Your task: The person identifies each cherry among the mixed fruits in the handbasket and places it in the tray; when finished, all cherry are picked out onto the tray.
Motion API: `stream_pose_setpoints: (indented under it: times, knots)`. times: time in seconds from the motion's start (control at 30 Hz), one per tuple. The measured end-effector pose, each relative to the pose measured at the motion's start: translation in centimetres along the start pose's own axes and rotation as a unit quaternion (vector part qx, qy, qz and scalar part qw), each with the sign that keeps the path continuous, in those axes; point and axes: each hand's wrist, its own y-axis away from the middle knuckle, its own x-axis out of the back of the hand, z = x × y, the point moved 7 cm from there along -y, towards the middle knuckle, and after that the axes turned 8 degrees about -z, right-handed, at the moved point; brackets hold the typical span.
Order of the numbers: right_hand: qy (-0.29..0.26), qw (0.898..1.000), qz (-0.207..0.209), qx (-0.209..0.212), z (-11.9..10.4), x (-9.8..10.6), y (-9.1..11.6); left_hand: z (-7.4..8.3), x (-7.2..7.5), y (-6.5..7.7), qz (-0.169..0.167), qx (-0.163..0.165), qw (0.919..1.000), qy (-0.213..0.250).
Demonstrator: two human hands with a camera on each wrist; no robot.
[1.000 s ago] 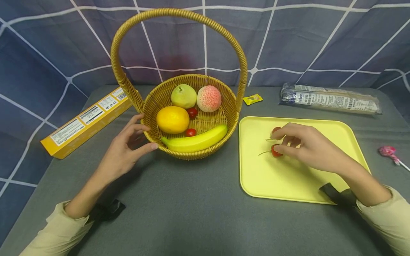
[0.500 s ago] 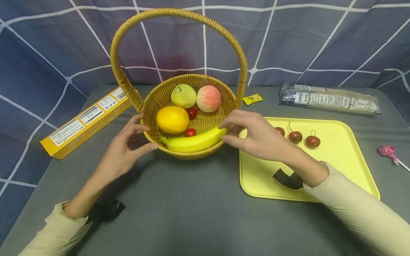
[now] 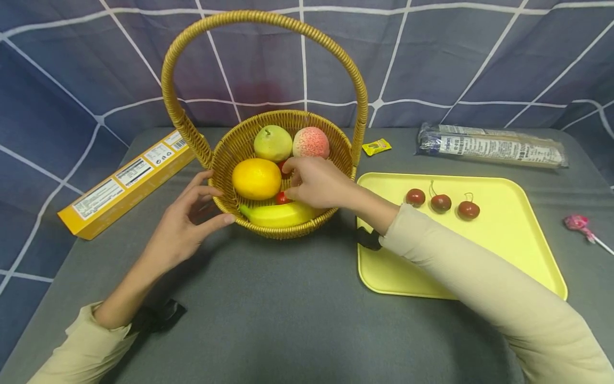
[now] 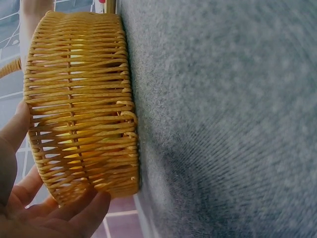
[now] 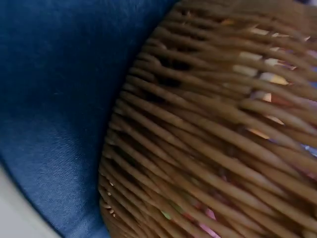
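A wicker basket [image 3: 283, 233] with a tall handle stands at the centre. My left hand [image 3: 179, 229] holds its left side, thumb and fingers spread about the rim; the left wrist view shows fingers on the woven wall. My right hand [image 3: 318, 184] reaches inside over the banana [image 3: 278, 215], fingers curled. It seems to pinch a cherry taken from the tray, hidden below the fingers. Around it lie a lemon [image 3: 256, 179], a green pear-like fruit [image 3: 272, 143], a peach [image 3: 310, 143] and a red cherry [image 3: 282, 198]. Another red fruit is partly covered by my fingertips.
On the right, a yellow tray [image 3: 460, 266] bears three cherries [image 3: 441, 203]. Behind it lie a plastic-wrapped pack [image 3: 494, 146] and a small yellow packet [image 3: 377, 146]. A lollipop [image 3: 577, 222] lies far right; an orange box [image 3: 124, 184] lies left of the basket.
My right hand has moved left from the tray, over the basket's right rim and inside. One cherry is gone from the tray. The left hand stays at the basket.
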Motion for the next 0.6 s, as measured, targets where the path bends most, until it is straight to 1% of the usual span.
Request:
stream_pose_setpoints:
  times: [0.1, 0.23, 0.4, 0.6]
  knots:
    - [0.02, 0.999, -0.034, -0.022, 0.2, -0.6, -1.1, 0.0, 0.0, 0.0, -0.001, 0.0, 1.0, 0.001]
    - [0.054, 0.996, -0.061, -0.03, 0.2, -1.2, -1.8, 0.0, 0.0, 0.0, 0.0, -0.001, 1.0, 0.001]
    - [0.065, 0.995, -0.066, -0.032, 0.1, -1.6, -2.1, 0.1, 0.1, 0.1, 0.003, 0.003, 1.0, -0.004]
    - [0.057, 0.996, -0.055, -0.039, 0.3, -1.4, -1.8, 0.2, 0.0, 0.0, 0.001, 0.004, 1.0, -0.004]
